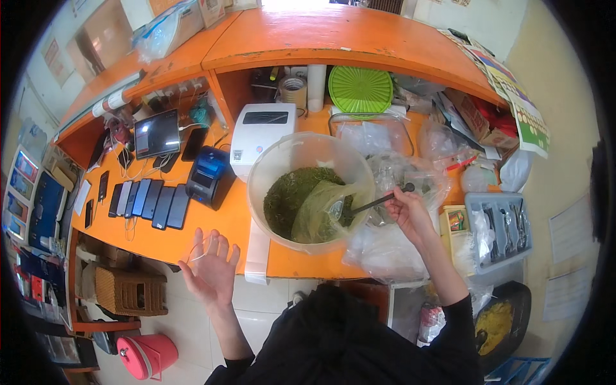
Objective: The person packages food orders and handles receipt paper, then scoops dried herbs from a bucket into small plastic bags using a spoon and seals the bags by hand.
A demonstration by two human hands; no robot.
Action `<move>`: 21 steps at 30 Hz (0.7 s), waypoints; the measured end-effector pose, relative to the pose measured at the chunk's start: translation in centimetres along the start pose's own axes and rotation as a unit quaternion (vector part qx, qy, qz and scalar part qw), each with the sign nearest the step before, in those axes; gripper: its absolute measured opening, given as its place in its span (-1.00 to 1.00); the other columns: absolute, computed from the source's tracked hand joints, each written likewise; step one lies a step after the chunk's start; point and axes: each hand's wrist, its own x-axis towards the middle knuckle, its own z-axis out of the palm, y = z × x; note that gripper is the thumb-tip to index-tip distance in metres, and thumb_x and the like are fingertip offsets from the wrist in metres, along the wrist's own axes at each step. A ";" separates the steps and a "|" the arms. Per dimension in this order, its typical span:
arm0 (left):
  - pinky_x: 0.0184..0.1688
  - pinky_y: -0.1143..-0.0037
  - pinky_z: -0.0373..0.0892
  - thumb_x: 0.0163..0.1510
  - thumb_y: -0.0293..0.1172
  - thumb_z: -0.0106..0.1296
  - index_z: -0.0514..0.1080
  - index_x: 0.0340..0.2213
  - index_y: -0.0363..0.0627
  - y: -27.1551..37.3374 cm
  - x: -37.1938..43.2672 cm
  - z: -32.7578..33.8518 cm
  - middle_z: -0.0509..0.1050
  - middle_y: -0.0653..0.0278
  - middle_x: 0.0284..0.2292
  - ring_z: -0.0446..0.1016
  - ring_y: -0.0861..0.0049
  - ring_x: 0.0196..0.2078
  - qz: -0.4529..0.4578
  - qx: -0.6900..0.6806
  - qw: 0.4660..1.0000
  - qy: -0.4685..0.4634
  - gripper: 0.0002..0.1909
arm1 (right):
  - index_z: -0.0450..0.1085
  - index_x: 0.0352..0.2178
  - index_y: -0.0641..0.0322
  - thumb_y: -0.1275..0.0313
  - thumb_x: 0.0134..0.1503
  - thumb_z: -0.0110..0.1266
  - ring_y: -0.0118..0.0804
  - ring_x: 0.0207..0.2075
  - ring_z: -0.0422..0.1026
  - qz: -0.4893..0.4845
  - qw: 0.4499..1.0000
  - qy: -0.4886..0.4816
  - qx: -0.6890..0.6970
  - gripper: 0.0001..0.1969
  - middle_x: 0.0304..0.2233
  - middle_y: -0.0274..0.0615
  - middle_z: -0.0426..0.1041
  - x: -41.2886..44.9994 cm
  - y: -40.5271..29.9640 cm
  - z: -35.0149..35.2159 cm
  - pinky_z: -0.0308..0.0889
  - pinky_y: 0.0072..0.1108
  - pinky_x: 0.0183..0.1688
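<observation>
My right hand (409, 211) is closed around the dark handle of a utensil (378, 203), whose lower end is in a big translucent plastic tub (310, 248). Chopped dark-green leafy stuff (284, 202) fills the bottom of the tub. A clear plastic bag (315, 216) lies on it, against the tub's right side; the utensil's head is partly hidden there. My left hand (211, 264) is raised to the left of the tub, palm up with fingers apart, and a thin pale rubber band (202, 252) is looped over its fingers.
Behind the tub stands a white label printer (262, 130), with a dark receipt printer (211, 178) to its left. Several phones (144, 199) lie in a row farther left. Plastic bags (385, 250) and a grey cutlery tray (500, 231) sit at the right. An orange shelf (356, 33) overhangs the back.
</observation>
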 end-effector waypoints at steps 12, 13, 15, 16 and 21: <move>0.01 0.25 0.11 -0.01 0.14 -0.18 0.03 0.05 -0.05 0.1 1.7 1.3 0.21 0.12 -0.07 0.16 0.38 0.01 -0.013 0.034 0.999 -0.030 -0.29 | 0.34 -0.42 0.37 0.34 0.11 -0.10 -0.52 -0.56 0.34 -0.023 0.999 0.001 0.041 -0.76 -0.56 -0.21 0.40 -0.1 0.3 -0.5 0.29 -0.74 -0.47; 0.00 0.27 0.14 -0.02 0.14 -0.16 0.04 0.04 -0.06 0.0 2.0 1.3 0.21 0.13 -0.08 0.17 0.38 0.00 -0.013 0.055 0.998 -0.040 -0.29 | 0.34 -0.42 0.37 0.34 0.11 -0.10 -0.52 -0.56 0.34 -0.024 0.999 0.001 0.041 -0.76 -0.56 -0.21 0.40 0.0 0.3 -0.8 0.29 -0.74 -0.47; 0.00 0.30 0.14 -0.04 0.10 -0.11 0.04 0.04 -0.10 -0.2 2.6 2.1 0.24 0.16 -0.09 0.20 0.39 -0.02 -0.001 0.156 0.987 -0.049 -0.28 | 0.35 -0.43 0.36 0.34 0.11 -0.10 -0.53 -0.57 0.34 -0.044 0.998 0.023 0.043 -0.76 -0.56 -0.22 0.40 0.1 0.1 -1.8 0.27 -0.75 -0.49; 0.01 0.33 0.14 -0.05 0.06 -0.06 0.05 0.04 -0.14 -0.4 3.0 2.5 0.26 0.19 -0.10 0.22 0.41 -0.04 0.013 0.255 0.965 -0.056 -0.27 | 0.35 -0.43 0.36 0.34 0.11 -0.10 -0.53 -0.57 0.34 -0.046 0.998 0.023 0.043 -0.76 -0.56 -0.22 0.40 0.0 -0.1 -2.3 0.27 -0.75 -0.49; -0.03 0.43 0.21 -0.18 -0.36 0.13 0.14 -0.06 -0.28 -2.6 6.0 5.1 0.35 0.14 -0.21 0.32 0.42 -0.12 0.076 0.454 0.880 -0.116 -0.36 | 0.35 -0.43 0.35 0.36 0.09 -0.08 -0.54 -0.59 0.33 -0.074 0.994 0.063 0.053 -0.78 -0.58 -0.24 0.40 -1.1 -1.7 -3.1 0.23 -0.77 -0.53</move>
